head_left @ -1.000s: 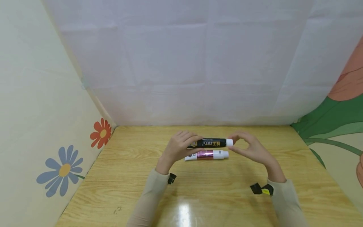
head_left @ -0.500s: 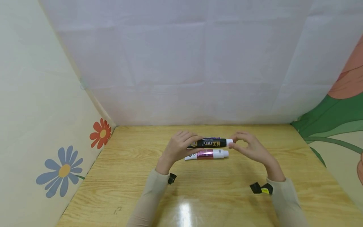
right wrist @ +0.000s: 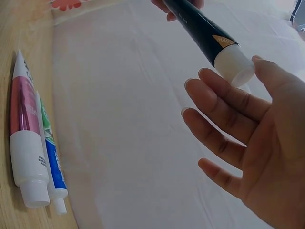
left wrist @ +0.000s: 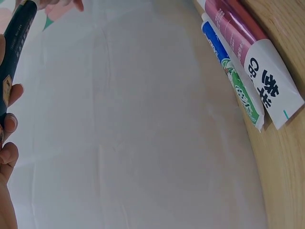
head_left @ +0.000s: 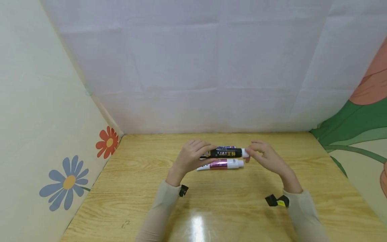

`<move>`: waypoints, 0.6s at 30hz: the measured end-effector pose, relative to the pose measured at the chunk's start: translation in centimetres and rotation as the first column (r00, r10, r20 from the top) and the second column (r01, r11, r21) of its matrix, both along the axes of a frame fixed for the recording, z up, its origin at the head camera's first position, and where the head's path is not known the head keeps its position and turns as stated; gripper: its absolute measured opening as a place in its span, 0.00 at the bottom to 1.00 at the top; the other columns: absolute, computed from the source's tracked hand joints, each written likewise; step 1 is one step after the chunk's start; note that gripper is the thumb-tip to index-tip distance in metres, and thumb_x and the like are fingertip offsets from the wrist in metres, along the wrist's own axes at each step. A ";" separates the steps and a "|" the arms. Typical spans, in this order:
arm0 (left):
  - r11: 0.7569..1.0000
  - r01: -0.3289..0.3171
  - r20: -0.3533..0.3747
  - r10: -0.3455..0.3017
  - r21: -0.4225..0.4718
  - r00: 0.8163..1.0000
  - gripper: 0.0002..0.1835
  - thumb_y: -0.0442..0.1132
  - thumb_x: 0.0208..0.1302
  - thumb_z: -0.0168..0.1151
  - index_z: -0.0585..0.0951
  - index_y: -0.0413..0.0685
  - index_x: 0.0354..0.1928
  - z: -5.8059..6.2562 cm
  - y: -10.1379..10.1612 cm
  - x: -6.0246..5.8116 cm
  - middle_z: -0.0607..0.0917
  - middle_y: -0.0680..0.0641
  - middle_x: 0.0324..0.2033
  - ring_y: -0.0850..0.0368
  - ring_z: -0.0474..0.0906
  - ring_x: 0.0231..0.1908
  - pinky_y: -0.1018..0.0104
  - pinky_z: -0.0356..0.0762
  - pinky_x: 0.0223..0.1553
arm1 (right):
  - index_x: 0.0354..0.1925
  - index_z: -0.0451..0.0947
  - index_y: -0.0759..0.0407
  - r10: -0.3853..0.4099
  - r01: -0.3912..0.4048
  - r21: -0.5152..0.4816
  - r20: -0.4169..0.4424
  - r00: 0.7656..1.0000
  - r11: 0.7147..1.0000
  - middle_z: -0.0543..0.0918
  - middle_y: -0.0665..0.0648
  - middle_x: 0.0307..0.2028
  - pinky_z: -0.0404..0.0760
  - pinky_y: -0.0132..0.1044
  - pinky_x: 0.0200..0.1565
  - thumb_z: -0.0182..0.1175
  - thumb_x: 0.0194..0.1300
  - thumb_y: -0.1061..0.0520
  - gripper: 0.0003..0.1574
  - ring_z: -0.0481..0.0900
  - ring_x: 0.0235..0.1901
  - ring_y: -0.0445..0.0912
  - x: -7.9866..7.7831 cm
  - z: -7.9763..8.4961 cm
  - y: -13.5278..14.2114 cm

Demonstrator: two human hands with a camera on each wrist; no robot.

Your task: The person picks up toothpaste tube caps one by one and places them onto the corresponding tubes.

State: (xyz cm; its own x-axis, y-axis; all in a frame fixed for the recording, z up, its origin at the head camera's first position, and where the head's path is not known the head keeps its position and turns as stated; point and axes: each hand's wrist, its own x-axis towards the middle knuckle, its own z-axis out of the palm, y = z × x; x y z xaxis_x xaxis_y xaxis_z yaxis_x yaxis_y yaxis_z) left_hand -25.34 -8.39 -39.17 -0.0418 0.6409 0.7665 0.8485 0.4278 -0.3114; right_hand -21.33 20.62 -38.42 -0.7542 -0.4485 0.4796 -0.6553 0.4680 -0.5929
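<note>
A black toothpaste tube with gold lettering lies level across my left hand, which grips its body between thumb and fingers above the table. My right hand is at the other end, thumb and fingers about the white cap. In the right wrist view the thumb touches the cap's rim and the index finger lies against or close beside its far side; the other fingers are spread. The cap sits on the tube. Below lie a pink and white toothpaste tube and a blue and green one, mostly hidden in the head view.
The wooden table runs back to a white cloth backdrop. Flower-patterned panels stand at both sides. Black wrist cameras hang at the sleeves.
My right thumb has moved across the near side of the white cap, and its fingertips now show below it. The left hand and the black tube hold nearly still.
</note>
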 end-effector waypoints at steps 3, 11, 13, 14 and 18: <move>1.000 -0.002 0.003 0.002 -0.004 1.000 0.24 0.55 0.48 0.69 0.82 0.49 0.44 0.0 0.0 0.0 0.84 0.52 0.35 0.62 0.79 0.33 0.71 0.79 0.38 | 0.22 0.78 0.59 0.000 0.000 -0.005 0.007 1.000 1.000 0.81 0.52 0.24 0.70 0.47 0.49 0.50 0.65 0.69 0.18 0.74 0.37 0.45 1.0 1.1 -0.6; 1.000 0.010 0.004 -0.010 -0.001 1.000 0.25 0.55 0.46 0.71 0.82 0.48 0.44 -0.1 0.1 0.0 0.84 0.52 0.34 0.61 0.79 0.33 0.71 0.79 0.38 | 0.15 0.75 0.58 -0.013 0.014 -0.014 0.029 1.000 1.000 0.79 0.52 0.20 0.69 0.41 0.44 0.45 0.68 0.68 0.26 0.73 0.35 0.41 1.8 1.9 -1.3; 1.000 0.010 0.003 -0.010 0.000 1.000 0.25 0.54 0.45 0.72 0.82 0.48 0.44 -0.2 0.1 -0.1 0.84 0.52 0.34 0.61 0.79 0.33 0.71 0.79 0.37 | 0.16 0.75 0.58 -0.013 0.014 -0.014 0.025 1.000 1.000 0.78 0.52 0.18 0.69 0.39 0.43 0.45 0.69 0.68 0.25 0.73 0.34 0.41 1.5 1.6 -1.2; 1.000 0.010 0.004 -0.010 0.002 1.000 0.25 0.54 0.45 0.72 0.82 0.48 0.44 -0.2 0.1 -0.1 0.84 0.52 0.34 0.61 0.79 0.33 0.71 0.79 0.37 | 0.16 0.75 0.58 -0.014 0.015 -0.014 0.025 1.000 1.000 0.78 0.52 0.17 0.69 0.39 0.43 0.44 0.69 0.68 0.25 0.73 0.34 0.41 1.2 1.2 -1.1; 1.000 0.007 0.007 -0.007 0.005 1.000 0.25 0.54 0.45 0.72 0.82 0.48 0.44 -0.1 0.1 0.1 0.84 0.52 0.34 0.62 0.79 0.32 0.70 0.79 0.37 | 0.17 0.76 0.56 -0.016 0.017 -0.012 0.026 1.000 1.000 0.79 0.50 0.20 0.68 0.37 0.43 0.44 0.69 0.68 0.26 0.73 0.34 0.40 0.1 -0.3 -0.5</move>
State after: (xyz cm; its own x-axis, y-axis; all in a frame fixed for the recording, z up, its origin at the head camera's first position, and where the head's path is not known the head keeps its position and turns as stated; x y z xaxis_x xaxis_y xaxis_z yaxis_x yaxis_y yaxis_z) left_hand -25.29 -8.33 -39.25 -0.0425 0.6375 0.7693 0.8539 0.4229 -0.3033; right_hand -21.22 20.12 -38.67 -0.7735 -0.4301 0.4656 -0.6322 0.4711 -0.6151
